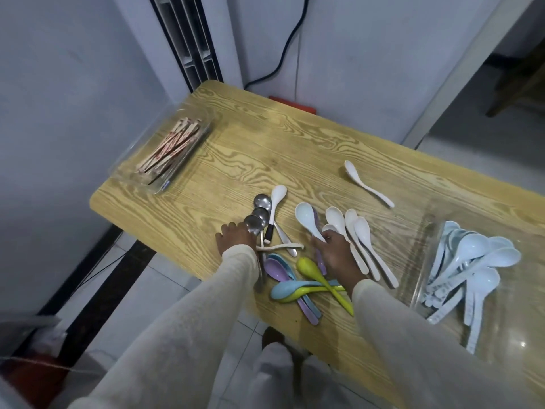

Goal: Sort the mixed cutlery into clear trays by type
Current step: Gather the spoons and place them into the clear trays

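Note:
Mixed cutlery lies on the wooden table [295, 149]. My right hand [336, 252] grips the handle of a white soup spoon [306, 215], its bowl pointing away from me. More white soup spoons [356, 231] lie just right of that hand. My left hand [234, 239] rests on the table at the metal spoons [259, 212]; whether it holds one I cannot tell. Coloured plastic spoons [298, 283] lie crossed between my forearms. One white spoon [365, 183] lies alone farther back. A clear tray [427, 231] at the right holds several white spoons. A second clear tray [129, 175] at the left holds chopsticks [172, 146].
A white spoon with a black band [272, 214] and a pale flat utensil [280, 247] lie among the metal spoons. The table's near-left edge drops to tiled floor. A black cable hangs on the wall behind, and a red object [295, 104] sits past the far edge.

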